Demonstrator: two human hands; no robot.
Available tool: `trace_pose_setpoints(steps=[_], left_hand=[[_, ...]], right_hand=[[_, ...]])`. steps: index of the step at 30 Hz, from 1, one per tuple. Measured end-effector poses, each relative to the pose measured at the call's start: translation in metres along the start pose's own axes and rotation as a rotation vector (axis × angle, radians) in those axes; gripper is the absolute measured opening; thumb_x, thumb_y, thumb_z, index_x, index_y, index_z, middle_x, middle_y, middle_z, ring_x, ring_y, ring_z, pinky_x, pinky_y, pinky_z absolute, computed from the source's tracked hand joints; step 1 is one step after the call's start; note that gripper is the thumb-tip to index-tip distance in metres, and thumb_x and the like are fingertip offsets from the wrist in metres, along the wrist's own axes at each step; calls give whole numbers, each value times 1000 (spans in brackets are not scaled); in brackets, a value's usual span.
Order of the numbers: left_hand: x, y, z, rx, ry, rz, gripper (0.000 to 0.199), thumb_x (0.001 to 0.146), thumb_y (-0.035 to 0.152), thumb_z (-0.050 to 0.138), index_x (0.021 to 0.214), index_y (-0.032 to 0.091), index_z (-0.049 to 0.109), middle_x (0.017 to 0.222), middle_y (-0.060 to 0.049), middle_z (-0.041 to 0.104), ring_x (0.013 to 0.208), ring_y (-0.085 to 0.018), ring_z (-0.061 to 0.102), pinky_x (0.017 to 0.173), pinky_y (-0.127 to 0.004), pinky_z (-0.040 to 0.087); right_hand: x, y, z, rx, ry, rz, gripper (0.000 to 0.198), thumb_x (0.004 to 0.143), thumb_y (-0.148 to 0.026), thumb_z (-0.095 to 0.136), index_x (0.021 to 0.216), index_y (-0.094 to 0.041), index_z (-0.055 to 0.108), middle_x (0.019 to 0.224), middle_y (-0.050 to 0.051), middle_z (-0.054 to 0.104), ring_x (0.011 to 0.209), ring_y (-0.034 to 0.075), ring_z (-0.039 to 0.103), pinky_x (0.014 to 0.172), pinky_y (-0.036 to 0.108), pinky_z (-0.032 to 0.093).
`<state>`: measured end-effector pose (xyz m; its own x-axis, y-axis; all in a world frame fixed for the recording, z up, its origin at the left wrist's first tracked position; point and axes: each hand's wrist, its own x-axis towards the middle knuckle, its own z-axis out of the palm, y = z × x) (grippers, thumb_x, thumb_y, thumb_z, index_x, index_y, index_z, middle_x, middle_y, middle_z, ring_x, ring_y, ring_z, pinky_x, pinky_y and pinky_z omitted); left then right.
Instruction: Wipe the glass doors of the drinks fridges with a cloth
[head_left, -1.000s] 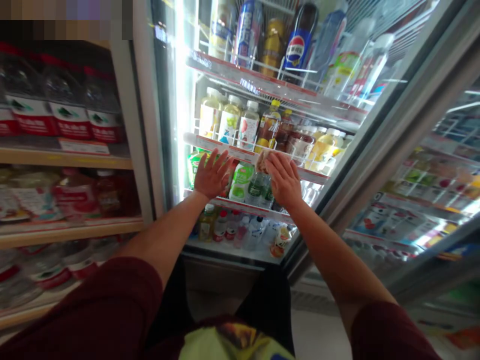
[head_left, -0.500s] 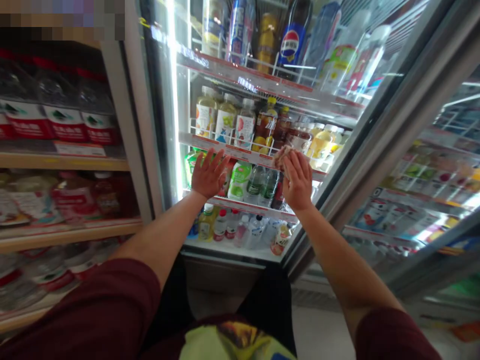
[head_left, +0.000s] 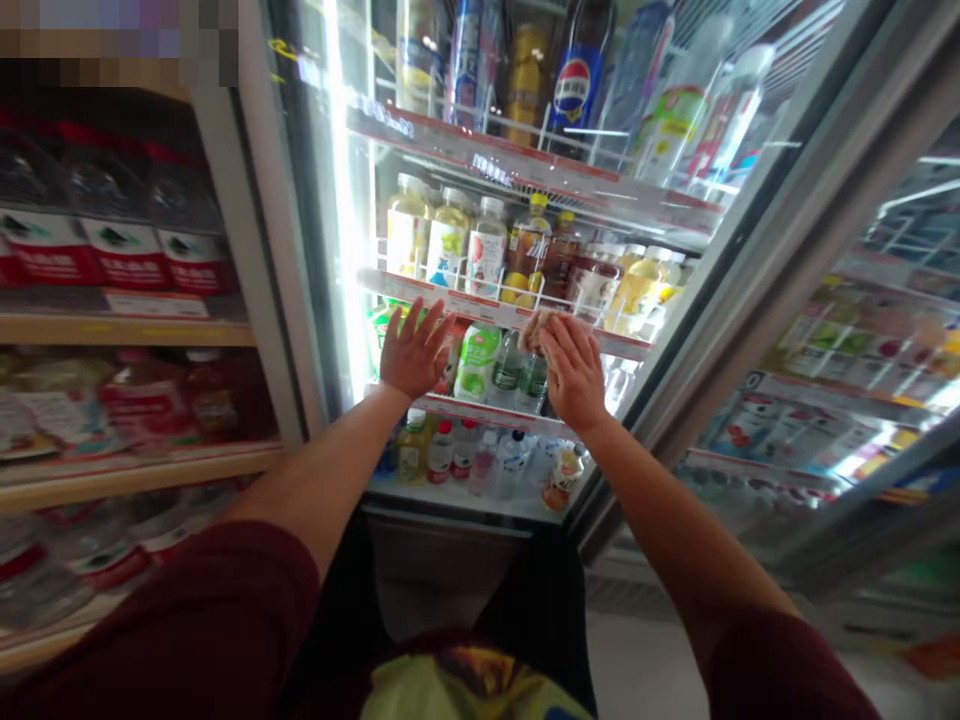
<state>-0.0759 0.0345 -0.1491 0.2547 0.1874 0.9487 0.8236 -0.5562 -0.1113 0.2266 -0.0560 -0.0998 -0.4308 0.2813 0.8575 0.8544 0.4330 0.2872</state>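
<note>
Before me stands a glass-fronted drinks fridge [head_left: 450,520], lit along its left side. My right hand [head_left: 577,375] presses a crumpled pinkish cloth [head_left: 536,330] to the glass, in front of the third row of bottles. Spread flat at the left of the same pane, my left hand [head_left: 415,350] has its fingers apart and holds nothing. Behind the glass, between the hands, are a green-labelled bottle [head_left: 477,362] and clear bottles with dark green labels [head_left: 507,375]. A shelf strip [head_left: 480,305] runs just above the fingertips.
At the left, wooden-edged shelves [head_left: 127,330] hold large red-labelled water bottles [head_left: 124,250]. A metal door frame [head_left: 720,310] borders the pane at the right, with another drinks fridge [head_left: 810,400] beyond it. The floor [head_left: 637,660] shows at lower right.
My right hand and the cloth have moved left and slightly down across the glass. The left hand stays at nearly the same spot. The view has shifted a little.
</note>
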Motion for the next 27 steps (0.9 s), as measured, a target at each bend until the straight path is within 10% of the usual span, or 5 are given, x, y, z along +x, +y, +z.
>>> trace_pose_setpoints(steps=[27], left_hand=[[-1, 0, 1, 11, 9, 16, 60, 101, 34, 42, 160, 27, 36, 166, -6, 36, 160, -24, 9, 133, -54, 5]], right_hand=[[-3, -8, 3, 6, -37, -120, 48, 102, -14, 43, 147, -24, 56, 155, 4, 54, 154, 18, 37, 129, 44, 31]])
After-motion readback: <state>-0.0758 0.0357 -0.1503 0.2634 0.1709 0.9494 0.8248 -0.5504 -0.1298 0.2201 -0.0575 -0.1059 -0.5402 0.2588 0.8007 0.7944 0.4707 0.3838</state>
